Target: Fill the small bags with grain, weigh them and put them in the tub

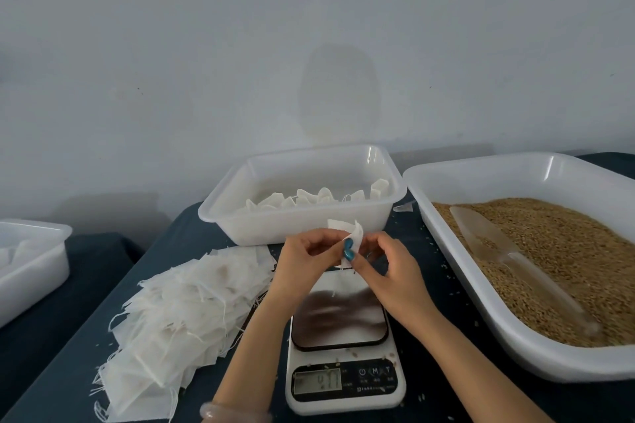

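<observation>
Both hands hold one small white bag [351,233] above the far end of the kitchen scale [343,340]. My left hand [305,259] pinches its left side, and my right hand [388,271] pinches its right side with curled fingers. A drawstring hangs from the bag towards the scale's shiny plate. Behind the hands stands a white tub [240,216] with several filled bags in it. To the right, a large white tray [481,285] holds brown grain [567,251], and a clear plastic scoop [508,251] lies on the grain.
A big heap of empty white bags [178,312] with loose strings lies left of the scale on the dark blue cloth. Another white tub [31,264] sits at the far left on a separate surface. Loose grains are scattered around the scale. A pale wall rises close behind.
</observation>
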The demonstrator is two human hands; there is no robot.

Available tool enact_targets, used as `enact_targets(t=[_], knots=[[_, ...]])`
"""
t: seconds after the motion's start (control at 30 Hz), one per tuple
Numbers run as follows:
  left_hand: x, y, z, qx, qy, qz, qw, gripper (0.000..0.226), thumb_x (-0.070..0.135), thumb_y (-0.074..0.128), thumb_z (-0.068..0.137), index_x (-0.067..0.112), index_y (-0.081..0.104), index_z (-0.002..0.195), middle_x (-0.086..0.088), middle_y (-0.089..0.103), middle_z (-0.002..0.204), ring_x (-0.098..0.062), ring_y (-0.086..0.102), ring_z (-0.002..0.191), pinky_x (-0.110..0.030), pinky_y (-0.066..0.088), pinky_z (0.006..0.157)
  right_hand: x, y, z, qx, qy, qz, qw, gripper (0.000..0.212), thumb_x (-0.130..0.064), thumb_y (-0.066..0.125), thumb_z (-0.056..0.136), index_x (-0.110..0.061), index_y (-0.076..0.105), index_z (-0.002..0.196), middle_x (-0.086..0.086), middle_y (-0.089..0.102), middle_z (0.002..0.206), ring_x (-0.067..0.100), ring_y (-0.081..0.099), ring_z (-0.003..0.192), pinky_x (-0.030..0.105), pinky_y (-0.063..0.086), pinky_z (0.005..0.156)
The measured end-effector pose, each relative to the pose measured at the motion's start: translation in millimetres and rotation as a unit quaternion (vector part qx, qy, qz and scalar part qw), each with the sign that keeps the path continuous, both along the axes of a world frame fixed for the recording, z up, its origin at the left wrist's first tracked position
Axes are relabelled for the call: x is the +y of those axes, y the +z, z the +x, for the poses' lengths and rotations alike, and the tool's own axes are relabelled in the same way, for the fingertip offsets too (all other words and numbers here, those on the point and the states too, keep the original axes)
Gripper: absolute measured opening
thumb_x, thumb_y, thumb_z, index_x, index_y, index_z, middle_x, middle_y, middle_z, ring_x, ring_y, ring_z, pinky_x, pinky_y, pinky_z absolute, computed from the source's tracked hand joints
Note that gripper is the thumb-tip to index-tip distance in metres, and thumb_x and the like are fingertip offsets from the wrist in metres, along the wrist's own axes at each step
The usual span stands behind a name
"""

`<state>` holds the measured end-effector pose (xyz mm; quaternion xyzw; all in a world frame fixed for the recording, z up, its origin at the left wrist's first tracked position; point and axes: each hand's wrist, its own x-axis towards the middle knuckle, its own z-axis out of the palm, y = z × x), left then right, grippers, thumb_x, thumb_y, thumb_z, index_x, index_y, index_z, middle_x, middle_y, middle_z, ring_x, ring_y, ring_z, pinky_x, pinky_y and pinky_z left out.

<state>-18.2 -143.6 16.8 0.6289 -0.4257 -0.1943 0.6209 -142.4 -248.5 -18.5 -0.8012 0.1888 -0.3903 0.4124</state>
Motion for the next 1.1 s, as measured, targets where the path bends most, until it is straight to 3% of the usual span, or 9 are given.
enact_targets(t=[0.17,0.23,0.33,0.43,0.53,0.63,0.73,0.97,1.1], knots=[[1,3,-6,-0.048,-0.027,-0.010,0.998,0.023,0.010,0.071,0.087,0.029,0.079,0.097,0.001,0.076,0.095,-0.020,0.072,0.090,-0.029,0.058,0.081,0,-1,1,-0.001,-0.009,0.031,0.999,0.039,-0.060,0.057,0.081,-0.028,0.064,0.102,-0.008,0.063,0.089,0.007,0.057,0.081,0.020,0.045,0.066],[1,4,-8,-0.086,-0.007,-0.006,0.996,0.022,0.008,0.072,0.085,0.027,0.077,0.096,0.003,0.075,0.091,-0.018,0.071,0.085,-0.030,0.058,0.079,-2,-2,1,0.001,-0.018,0.035,0.999,0.030,-0.053,0.058,0.086,-0.028,0.065,0.102,-0.006,0.065,0.089,0.009,0.060,0.080,0.026,0.050,0.067],[0,3,-11,-0.136,0.055,-0.008,0.989,0.022,0.004,0.072,0.082,0.023,0.074,0.092,0.008,0.072,0.082,-0.010,0.066,0.073,-0.019,0.053,0.069,-3,-2,0,0.002,-0.050,0.022,0.998,0.015,-0.039,0.059,0.089,-0.030,0.065,0.100,-0.009,0.067,0.087,0.008,0.063,0.080,0.035,0.055,0.070],[-2,4,-16,-0.186,0.090,-0.020,0.978,0.027,-0.001,0.069,0.076,0.024,0.070,0.086,0.007,0.067,0.080,-0.007,0.062,0.065,-0.014,0.048,0.064,-3,0,-4,-0.004,-0.107,-0.003,0.994,0.016,-0.038,0.064,0.084,-0.029,0.054,0.093,-0.015,0.063,0.077,0.001,0.061,0.069,0.025,0.050,0.059],[-5,3,-19,-0.244,0.107,-0.028,0.963,0.027,-0.004,0.068,0.073,0.020,0.070,0.084,0.008,0.062,0.082,-0.009,0.061,0.064,-0.011,0.047,0.063,-2,3,-7,-0.001,-0.148,-0.106,0.983,0.023,-0.030,0.070,0.082,-0.029,0.048,0.087,-0.015,0.056,0.073,0.003,0.054,0.066,0.017,0.042,0.053],[-6,1,-18,-0.225,0.117,-0.036,0.967,0.028,-0.003,0.068,0.074,0.023,0.070,0.084,0.008,0.063,0.081,-0.010,0.062,0.066,-0.013,0.048,0.063,2,6,-9,-0.032,-0.143,-0.234,0.961,0.014,-0.018,0.069,0.078,-0.022,0.057,0.085,-0.014,0.055,0.087,0.002,0.050,0.080,0.008,0.038,0.062],[-5,2,-15,-0.185,0.116,-0.034,0.975,0.026,-0.001,0.069,0.078,0.024,0.069,0.085,0.005,0.068,0.082,-0.009,0.063,0.067,-0.017,0.050,0.064,6,6,-10,-0.045,-0.120,-0.308,0.943,0.013,-0.014,0.059,0.080,-0.020,0.063,0.091,-0.012,0.059,0.094,0.006,0.053,0.090,0.011,0.042,0.070],[-3,5,-14,-0.100,0.090,-0.062,0.989,0.022,0.000,0.068,0.082,0.021,0.069,0.086,0.006,0.072,0.084,-0.016,0.066,0.075,-0.020,0.053,0.067,4,4,-11,0.063,-0.122,-0.353,0.925,0.030,-0.040,0.060,0.080,-0.029,0.063,0.108,-0.016,0.064,0.102,0.007,0.054,0.103,0.014,0.042,0.069],[-1,9,-14,-0.093,0.024,-0.074,0.993,0.015,0.004,0.068,0.087,0.017,0.069,0.094,0.005,0.072,0.090,-0.012,0.068,0.081,-0.022,0.053,0.075,0,2,-9,0.043,-0.129,-0.350,0.927,0.020,-0.030,0.071,0.082,-0.023,0.069,0.101,-0.011,0.067,0.098,0.010,0.054,0.099,0.015,0.042,0.069]])
